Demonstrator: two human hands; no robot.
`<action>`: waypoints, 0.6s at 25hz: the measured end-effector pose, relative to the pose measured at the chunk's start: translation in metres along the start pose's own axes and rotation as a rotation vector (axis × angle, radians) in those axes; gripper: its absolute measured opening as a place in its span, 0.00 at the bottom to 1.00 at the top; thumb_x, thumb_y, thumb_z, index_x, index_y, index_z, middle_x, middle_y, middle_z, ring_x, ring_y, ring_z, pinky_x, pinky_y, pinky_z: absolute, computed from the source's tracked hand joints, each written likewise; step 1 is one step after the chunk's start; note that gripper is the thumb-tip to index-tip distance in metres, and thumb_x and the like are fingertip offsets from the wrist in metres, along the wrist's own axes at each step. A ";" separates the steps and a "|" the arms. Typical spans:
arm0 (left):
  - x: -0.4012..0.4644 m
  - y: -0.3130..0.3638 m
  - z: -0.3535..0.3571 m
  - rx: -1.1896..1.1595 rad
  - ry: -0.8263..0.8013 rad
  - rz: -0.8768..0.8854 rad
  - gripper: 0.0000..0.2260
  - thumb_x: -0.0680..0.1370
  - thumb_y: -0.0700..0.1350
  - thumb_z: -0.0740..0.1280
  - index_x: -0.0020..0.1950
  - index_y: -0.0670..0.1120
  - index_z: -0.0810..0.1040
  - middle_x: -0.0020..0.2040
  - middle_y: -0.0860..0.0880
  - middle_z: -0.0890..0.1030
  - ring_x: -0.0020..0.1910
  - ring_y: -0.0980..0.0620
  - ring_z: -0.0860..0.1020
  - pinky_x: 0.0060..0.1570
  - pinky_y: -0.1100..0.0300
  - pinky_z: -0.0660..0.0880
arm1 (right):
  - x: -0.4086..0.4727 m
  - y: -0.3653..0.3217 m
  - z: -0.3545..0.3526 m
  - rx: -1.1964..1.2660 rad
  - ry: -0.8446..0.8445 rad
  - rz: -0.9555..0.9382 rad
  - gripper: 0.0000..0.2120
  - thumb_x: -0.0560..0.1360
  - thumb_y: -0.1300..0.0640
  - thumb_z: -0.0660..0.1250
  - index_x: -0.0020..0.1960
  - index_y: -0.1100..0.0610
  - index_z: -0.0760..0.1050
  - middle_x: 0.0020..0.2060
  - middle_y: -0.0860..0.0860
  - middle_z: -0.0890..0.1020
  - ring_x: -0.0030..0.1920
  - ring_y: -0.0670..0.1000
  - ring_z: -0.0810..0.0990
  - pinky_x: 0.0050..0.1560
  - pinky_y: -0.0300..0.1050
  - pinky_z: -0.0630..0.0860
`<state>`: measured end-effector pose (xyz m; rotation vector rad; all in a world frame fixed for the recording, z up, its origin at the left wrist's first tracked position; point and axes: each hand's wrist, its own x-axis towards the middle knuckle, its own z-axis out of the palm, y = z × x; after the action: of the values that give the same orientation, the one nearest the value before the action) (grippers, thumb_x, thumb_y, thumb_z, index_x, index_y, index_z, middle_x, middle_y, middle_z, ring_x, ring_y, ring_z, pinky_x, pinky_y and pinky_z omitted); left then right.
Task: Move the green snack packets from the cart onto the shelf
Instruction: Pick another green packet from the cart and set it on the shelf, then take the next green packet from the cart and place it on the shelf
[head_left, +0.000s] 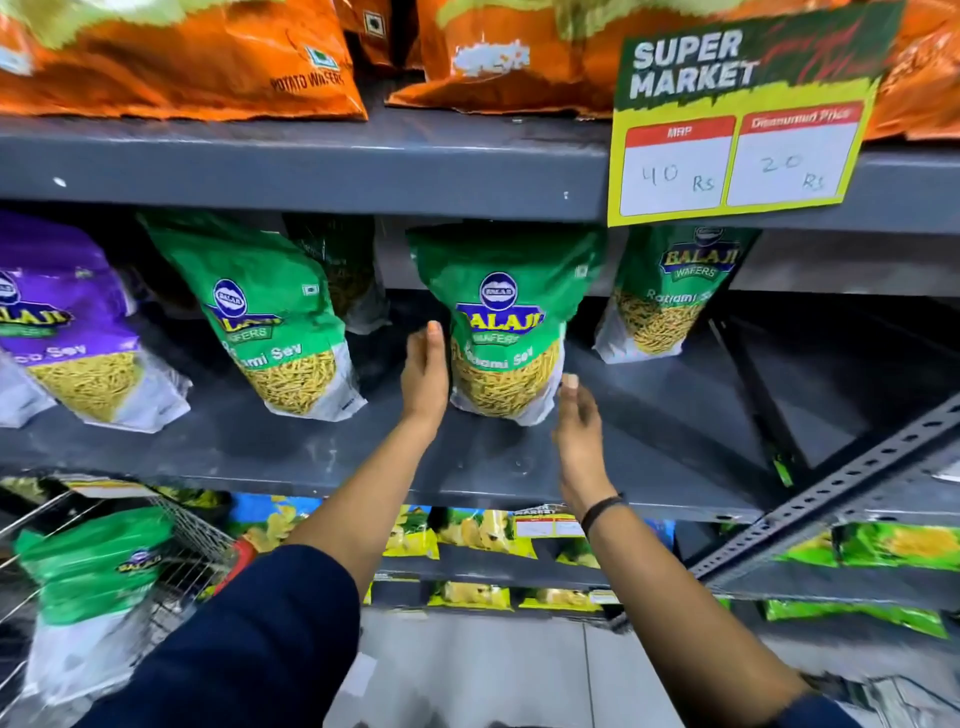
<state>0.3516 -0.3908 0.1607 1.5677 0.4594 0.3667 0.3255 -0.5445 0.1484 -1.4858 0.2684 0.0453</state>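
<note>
On the grey middle shelf (311, 457) a green snack packet (506, 317) stood upright between two others, flanked by both hands. The left hand (426, 371) lay flat against its left edge, the right hand (576, 421) spread open just beside its lower right corner, gripping nothing. In the wire cart (202, 530) at lower left lay another green packet (93, 571).

Upright green packet (503, 317) on shelf (311, 457)

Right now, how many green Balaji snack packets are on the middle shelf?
3 clearly: one at left, one between the hands, one at right under the price sign. A dark packet behind the left one may be another.
</note>
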 end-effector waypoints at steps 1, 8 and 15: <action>0.000 0.000 0.005 -0.017 -0.078 -0.014 0.14 0.78 0.56 0.54 0.55 0.48 0.71 0.56 0.44 0.78 0.57 0.45 0.75 0.60 0.47 0.71 | -0.002 0.001 0.002 0.001 -0.056 0.025 0.21 0.79 0.46 0.54 0.65 0.58 0.70 0.62 0.52 0.76 0.63 0.50 0.73 0.69 0.54 0.67; 0.001 -0.008 0.007 -0.011 -0.204 -0.047 0.18 0.77 0.56 0.57 0.61 0.48 0.70 0.63 0.45 0.76 0.60 0.48 0.74 0.64 0.49 0.70 | 0.009 -0.003 0.006 -0.012 -0.132 0.054 0.19 0.79 0.47 0.54 0.64 0.55 0.69 0.64 0.53 0.75 0.66 0.53 0.72 0.62 0.51 0.70; -0.020 -0.035 -0.079 -0.046 0.309 0.137 0.12 0.79 0.47 0.54 0.51 0.43 0.75 0.39 0.40 0.80 0.37 0.53 0.77 0.45 0.53 0.74 | -0.032 0.020 0.054 -0.076 0.139 -0.221 0.11 0.78 0.54 0.59 0.55 0.59 0.74 0.55 0.63 0.78 0.50 0.51 0.76 0.49 0.35 0.72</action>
<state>0.2924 -0.3316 0.1305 1.5072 0.5786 0.7261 0.2983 -0.4853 0.1389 -1.5889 0.2150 -0.2281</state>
